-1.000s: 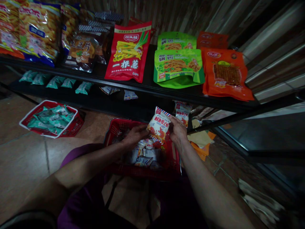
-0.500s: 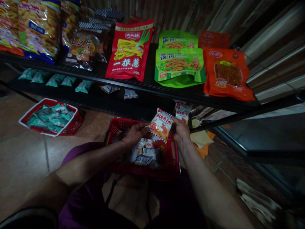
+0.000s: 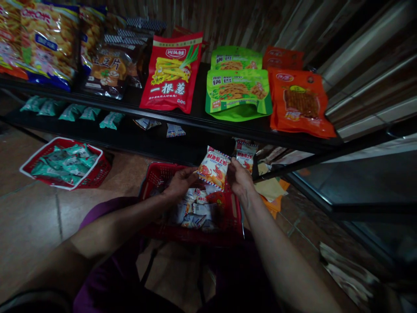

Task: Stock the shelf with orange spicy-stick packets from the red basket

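Observation:
Between my two hands is a small white snack bag [image 3: 213,167] with red lettering and striped edges, tilted above a red basket [image 3: 182,234]. My left hand [image 3: 180,182] pinches its lower left edge. On its right side, the fingers of my right hand [image 3: 239,176] are closed. Inside the basket lie several similar snack packets [image 3: 195,213]. Just behind my right hand, another white snack bag [image 3: 246,154] stands at the right end of the lower shelf [image 3: 130,137].
On the upper shelf [image 3: 107,104] stand a red snack bag [image 3: 171,74], green pouches [image 3: 239,93], orange packs [image 3: 298,104] and yellow chip bags [image 3: 50,48]. A white-rimmed red basket [image 3: 104,167] with teal packets sits on the floor at left. Yellow papers [image 3: 272,191] lie at right.
The whole scene has shifted slightly left as the view turned. Both hands keep their hold on the snack bag, with hardly any movement over the basket.

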The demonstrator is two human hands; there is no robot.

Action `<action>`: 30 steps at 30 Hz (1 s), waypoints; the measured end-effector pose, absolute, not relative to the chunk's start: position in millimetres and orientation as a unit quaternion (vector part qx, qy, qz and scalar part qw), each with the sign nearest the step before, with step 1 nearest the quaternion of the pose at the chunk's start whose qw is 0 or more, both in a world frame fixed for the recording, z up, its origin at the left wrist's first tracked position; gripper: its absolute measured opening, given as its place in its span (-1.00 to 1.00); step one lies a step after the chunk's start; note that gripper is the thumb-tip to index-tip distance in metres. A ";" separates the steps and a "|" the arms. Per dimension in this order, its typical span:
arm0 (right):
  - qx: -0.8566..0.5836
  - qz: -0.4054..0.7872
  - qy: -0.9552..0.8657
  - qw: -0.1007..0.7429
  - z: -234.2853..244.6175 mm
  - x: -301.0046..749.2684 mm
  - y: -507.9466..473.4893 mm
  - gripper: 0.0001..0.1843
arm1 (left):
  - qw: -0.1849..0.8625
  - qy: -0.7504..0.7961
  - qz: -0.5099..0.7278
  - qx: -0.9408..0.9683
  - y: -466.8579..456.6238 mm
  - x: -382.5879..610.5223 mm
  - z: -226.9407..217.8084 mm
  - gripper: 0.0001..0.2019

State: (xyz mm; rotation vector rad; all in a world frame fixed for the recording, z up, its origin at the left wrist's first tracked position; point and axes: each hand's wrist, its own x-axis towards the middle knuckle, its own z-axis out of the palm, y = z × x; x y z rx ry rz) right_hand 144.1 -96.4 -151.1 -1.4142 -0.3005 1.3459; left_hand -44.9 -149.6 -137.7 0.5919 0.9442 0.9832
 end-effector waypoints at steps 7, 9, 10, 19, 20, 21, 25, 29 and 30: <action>-0.510 0.713 -0.161 0.454 -130.3 132.2 -116.2 -0.68 | 0.711 0.452 0.493 0.217 -141.8 -44.7 -136.8 -0.65; -0.488 0.726 -0.192 0.444 -129.1 130.3 -121.1 -0.66 | 0.699 0.462 0.505 0.208 -141.0 -44.3 -138.4 -0.62; -0.484 0.728 -0.206 0.439 -129.4 129.8 -123.0 -0.64 | 0.695 0.465 0.509 0.204 -140.9 -44.0 -139.4 -0.61; -0.512 0.703 -0.257 0.422 -142.2 130.7 -126.9 -0.54 | 0.680 0.473 0.519 0.209 -145.5 -42.7 -145.2 -0.65; -0.515 0.698 -0.262 0.424 -143.9 130.6 -126.9 -0.53 | 0.679 0.472 0.522 0.211 -146.1 -43.0 -145.4 -0.65; -0.518 0.690 -0.268 0.429 -145.6 130.3 -127.1 -0.52 | 0.677 0.472 0.524 0.211 -146.7 -43.6 -145.2 -0.66; -0.528 0.655 -0.307 0.445 -152.5 129.1 -128.2 -0.47 | 0.685 0.477 0.506 0.218 -146.4 -49.9 -137.4 -0.70; -0.538 0.625 -0.372 0.427 -156.7 128.3 -131.5 -0.46 | 0.704 0.455 0.500 0.217 -140.7 -59.5 -124.9 -0.66; -0.536 0.624 -0.387 0.416 -157.1 128.0 -132.8 -0.46 | 0.705 0.447 0.510 0.209 -138.5 -61.7 -122.5 -0.65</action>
